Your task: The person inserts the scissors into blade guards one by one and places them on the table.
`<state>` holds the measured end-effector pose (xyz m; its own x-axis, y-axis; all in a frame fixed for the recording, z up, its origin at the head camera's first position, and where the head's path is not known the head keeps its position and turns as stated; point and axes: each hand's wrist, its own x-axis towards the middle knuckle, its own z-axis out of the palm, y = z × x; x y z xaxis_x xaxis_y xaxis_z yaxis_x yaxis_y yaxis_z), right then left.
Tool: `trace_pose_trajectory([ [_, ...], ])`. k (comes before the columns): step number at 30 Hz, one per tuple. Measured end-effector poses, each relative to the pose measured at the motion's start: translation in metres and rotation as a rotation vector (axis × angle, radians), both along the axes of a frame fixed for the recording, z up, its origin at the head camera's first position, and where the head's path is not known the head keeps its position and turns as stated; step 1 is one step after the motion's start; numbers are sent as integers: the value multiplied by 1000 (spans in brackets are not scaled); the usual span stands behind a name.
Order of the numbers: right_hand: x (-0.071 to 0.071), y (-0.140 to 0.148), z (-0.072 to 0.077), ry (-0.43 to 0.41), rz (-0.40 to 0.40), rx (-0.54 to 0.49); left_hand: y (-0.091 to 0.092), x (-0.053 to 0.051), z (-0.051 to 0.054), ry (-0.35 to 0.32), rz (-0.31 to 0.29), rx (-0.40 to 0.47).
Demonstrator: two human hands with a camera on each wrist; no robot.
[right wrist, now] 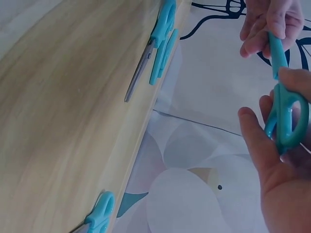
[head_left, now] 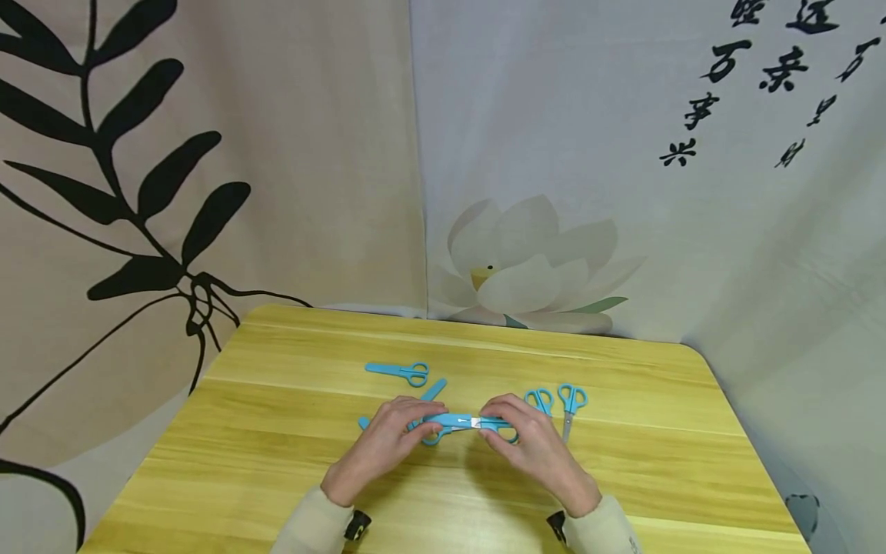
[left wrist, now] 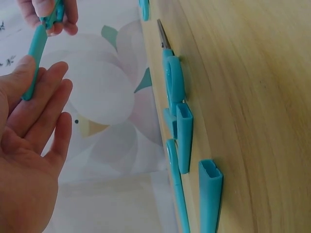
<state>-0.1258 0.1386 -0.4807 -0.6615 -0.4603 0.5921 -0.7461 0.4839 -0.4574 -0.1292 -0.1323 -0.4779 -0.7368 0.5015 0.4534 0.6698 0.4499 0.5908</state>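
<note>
Two hands, both clamped: your left hand (head_left: 388, 432) pinched a blue cover (left wrist: 37, 51), your right hand (head_left: 529, 438) gripped blue scissors (right wrist: 281, 116) by the handles, a bit of metal showing between. You held both over the wooden table (head_left: 242, 454). Covered scissors (head_left: 388, 369) lay beyond your left hand; two more pairs (head_left: 570, 412) lay near your right.

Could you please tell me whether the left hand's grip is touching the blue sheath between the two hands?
Touching: the left wrist view shows the left hand's grip pinching the blue sheath between thumb and fingers.
</note>
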Motion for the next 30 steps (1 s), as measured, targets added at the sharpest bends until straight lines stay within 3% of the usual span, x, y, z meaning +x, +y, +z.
trace_pose_trajectory([
  [30,3,-2,4,1,-29,17,7,-2,-1,-15,-13,33],
])
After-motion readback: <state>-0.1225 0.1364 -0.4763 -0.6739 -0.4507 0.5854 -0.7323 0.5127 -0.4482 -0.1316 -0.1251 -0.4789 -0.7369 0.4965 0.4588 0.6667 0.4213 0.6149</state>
